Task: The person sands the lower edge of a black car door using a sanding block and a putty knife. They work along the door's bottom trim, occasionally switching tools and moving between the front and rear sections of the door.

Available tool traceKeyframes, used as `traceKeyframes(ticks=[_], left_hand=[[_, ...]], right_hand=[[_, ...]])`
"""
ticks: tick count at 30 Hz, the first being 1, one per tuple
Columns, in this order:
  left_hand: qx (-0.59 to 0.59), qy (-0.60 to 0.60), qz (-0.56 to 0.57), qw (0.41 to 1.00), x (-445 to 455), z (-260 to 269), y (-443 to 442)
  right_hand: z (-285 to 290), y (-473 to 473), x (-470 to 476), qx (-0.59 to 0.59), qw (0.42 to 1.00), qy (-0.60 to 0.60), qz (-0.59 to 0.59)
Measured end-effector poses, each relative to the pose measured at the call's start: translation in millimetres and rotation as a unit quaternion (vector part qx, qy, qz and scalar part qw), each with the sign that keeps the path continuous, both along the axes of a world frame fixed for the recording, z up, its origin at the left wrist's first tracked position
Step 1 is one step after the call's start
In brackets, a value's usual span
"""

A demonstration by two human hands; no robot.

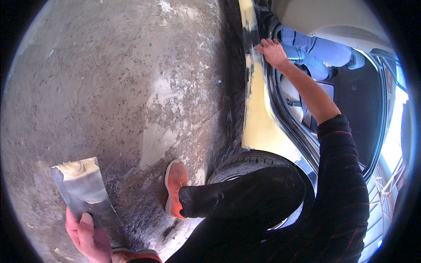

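In my left hand, at the lower left, is a flat grey metal-looking plate, my thumb on its face. Beige filler paste lies along the plate's far edge, with a thinner smear lower down. My right hand reaches to the sill of a car body at the upper right, fingertips bent at its edge beside the black door seal. Whether those fingers grip a small tool cannot be seen. The car's rear quarter panel and sill bear pale yellow filler with dark patches around it.
Below the panel stands a car tyre, partly behind my black-trousered knee. My orange shoe rests on the rough, stained concrete floor. Inside the door opening are what look like another person's legs in blue denim. A pale panel overhangs the top right.
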State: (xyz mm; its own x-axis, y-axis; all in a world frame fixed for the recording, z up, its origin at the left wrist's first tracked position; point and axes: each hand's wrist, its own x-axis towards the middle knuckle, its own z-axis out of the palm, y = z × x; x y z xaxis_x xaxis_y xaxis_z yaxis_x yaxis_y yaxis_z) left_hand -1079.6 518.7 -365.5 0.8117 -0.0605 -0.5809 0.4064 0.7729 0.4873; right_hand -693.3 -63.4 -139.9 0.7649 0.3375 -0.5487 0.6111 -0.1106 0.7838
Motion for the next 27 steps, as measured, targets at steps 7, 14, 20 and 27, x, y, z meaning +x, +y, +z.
traceKeyframes(ticks=[7, 14, 20, 27], left_hand=[[0.007, -0.043, -0.016, 0.999, -4.5, -5.8, 1.7], [0.021, -0.014, -0.015, 1.0, 3.0, 0.9, -5.6], [-0.003, -0.024, -0.023, 0.999, 2.0, -0.5, -2.4], [0.019, -0.001, -0.003, 1.0, -3.5, -7.6, 0.0]], right_hand=[[-12.0, 0.3, 16.4, -0.001, 0.999, -0.041, -0.002], [5.2, -1.9, 26.4, 0.003, 0.998, -0.066, -0.01], [-11.6, -0.7, 13.6, -0.07, 0.996, -0.009, -0.056], [5.8, 4.8, -6.1, 0.01, 0.996, -0.032, -0.089]])
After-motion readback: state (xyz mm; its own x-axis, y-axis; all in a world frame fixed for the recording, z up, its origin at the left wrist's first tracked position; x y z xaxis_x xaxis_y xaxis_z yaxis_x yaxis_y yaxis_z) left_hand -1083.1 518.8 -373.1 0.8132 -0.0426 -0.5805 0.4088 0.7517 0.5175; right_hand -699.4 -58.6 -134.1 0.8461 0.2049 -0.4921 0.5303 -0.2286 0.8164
